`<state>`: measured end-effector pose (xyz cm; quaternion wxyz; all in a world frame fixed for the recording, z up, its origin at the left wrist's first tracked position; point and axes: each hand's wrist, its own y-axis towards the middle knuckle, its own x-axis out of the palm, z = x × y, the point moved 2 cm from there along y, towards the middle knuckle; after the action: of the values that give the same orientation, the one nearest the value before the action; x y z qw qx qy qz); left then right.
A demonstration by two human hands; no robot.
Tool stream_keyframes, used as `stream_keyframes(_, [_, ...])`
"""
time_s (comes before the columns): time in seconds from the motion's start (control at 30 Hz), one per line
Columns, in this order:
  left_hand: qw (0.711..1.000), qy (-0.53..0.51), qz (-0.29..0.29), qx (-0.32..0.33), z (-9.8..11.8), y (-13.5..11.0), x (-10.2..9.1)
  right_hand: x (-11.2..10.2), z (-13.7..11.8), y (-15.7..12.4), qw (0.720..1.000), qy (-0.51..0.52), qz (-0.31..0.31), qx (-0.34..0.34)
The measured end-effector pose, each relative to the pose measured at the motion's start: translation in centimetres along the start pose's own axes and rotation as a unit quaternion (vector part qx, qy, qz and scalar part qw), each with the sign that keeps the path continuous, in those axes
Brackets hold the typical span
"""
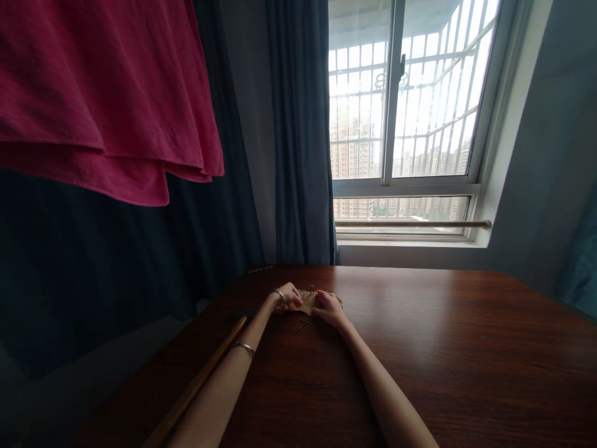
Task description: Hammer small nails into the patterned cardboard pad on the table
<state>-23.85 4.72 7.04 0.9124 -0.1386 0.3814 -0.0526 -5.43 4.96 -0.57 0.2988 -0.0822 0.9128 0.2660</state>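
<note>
Tan, dark-speckled flat piece [308,303]: on the desk [466,348], toward its far side, between the two hands; material hard to make out.
Long axis of the piece: runs left to right across the desk, roughly parallel to the far edge; neither end can be told as a front.
Left hand [290,297]: at the piece's left part, fingers curled; whether they pinch it or only rest there, I cannot tell.
Right hand [329,308]: over the right part, fingers bent, a little apart from the left hand; its grip cannot be told either.
Hidden: much of both ends of the piece, under the hands.
Thin dark sticks [303,325]: loose on the desk, just on the near side of the piece, some crossing; their number is too small to read.
Long light-brown wooden strip [200,379]: slants beside the left forearm, its near end cut off by the lower border.
</note>
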Motion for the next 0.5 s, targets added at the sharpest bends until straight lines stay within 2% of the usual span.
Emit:
stream_keyframes(0.03, [0.994,0.052,-0.096,-0.032,-0.4,-0.4,-0.3,0.0,0.0,0.0,1.000,0.001,0.000,0.001])
stream_keyframes(0.07, [0.981,0.093,-0.162,-0.054,-0.8,-0.8,-0.5,0.0,0.0,0.0,1.000,0.001,0.000,0.003])
stream_keyframes(0.1, [0.968,0.124,-0.204,-0.073,-1.1,-1.2,-0.6,0.0,0.1,0.0,1.000,0.001,0.000,0.004])
stream_keyframes(0.13, [0.961,0.142,-0.222,-0.082,-1.3,-1.5,-0.6,0.0,0.1,0.0,1.000,0.001,0.000,0.005])
stream_keyframes(0.27, [0.961,0.162,-0.210,-0.082,-1.6,-1.7,-0.2,-0.1,0.0,-0.1,1.000,-0.002,0.002,0.006])
stream_keyframes(0.37, [0.964,0.188,-0.180,-0.063,-1.4,-1.2,-0.3,-0.2,-0.1,-0.2,1.000,-0.004,0.001,0.005])
stream_keyframes(0.43, [0.972,0.191,-0.133,-0.026,-0.8,-0.7,-0.5,-0.2,-0.2,-0.2,1.000,-0.005,-0.001,0.004])
stream_keyframes(0.5, [0.981,0.178,-0.057,0.045,0.1,-0.1,-0.5,-0.3,-0.3,-0.2,1.000,-0.006,-0.002,0.004])
